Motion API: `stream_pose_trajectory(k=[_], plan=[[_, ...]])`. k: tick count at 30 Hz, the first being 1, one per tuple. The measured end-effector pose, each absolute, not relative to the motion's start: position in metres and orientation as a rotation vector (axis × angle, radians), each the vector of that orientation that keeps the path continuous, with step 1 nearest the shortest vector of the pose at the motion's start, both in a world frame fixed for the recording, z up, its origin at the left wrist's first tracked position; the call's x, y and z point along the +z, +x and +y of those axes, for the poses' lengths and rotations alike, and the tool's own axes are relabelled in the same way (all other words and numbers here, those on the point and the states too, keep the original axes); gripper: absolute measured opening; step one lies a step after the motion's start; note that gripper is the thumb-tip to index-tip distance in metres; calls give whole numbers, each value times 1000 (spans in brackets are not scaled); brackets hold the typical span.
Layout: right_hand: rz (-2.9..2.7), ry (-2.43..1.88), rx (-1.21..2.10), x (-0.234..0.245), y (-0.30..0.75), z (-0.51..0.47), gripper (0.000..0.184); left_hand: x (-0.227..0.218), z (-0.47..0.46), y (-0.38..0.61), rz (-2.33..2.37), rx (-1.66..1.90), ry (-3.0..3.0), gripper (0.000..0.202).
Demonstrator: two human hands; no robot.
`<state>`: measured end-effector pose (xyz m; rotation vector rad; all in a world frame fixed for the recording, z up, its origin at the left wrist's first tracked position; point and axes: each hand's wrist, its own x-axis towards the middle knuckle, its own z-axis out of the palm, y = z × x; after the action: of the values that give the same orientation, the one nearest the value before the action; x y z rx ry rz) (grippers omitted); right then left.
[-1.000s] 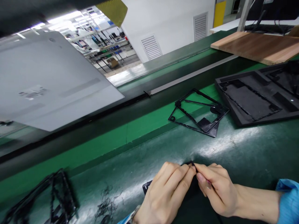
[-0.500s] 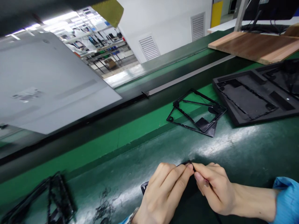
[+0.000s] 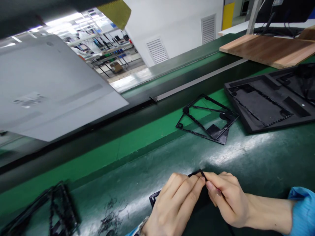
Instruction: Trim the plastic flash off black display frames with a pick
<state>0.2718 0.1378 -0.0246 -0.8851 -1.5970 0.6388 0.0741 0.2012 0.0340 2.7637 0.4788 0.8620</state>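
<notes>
A thin black plastic frame lies low in front of me, mostly covered by my hands. My left hand is over it, fingers pressed together and their tips gripping it near its upper right corner. At that same corner, my right hand pinches the frame's edge between thumb and forefinger, its other fingers curled in. The fingertips of both hands almost touch. Whether the right hand also has something small inside its fist is hidden.
Two overlapping black frames lie beyond my hands. A dark foam tray holds more frames at right. Further frames are at lower left, beside thin black scraps. A wooden board lies at the back; a grey panel stands left.
Both hands have shifted very slightly right, fingers still at the corner of the frame. A bit more of the frame's edge shows. Everything else stays put.
</notes>
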Motion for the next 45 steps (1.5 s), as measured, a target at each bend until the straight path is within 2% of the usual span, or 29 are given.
stream_pose_trajectory(k=[21,36,45], plan=[[-1610,-875,668,-26,273,137,17,36,196,73,548,965,2782,31],[-1618,-824,516,-21,273,139,20,43,188,79,616,925,2753,29],[-1615,-818,593,-17,272,139,18,45,188,74,660,917,2824,30]])
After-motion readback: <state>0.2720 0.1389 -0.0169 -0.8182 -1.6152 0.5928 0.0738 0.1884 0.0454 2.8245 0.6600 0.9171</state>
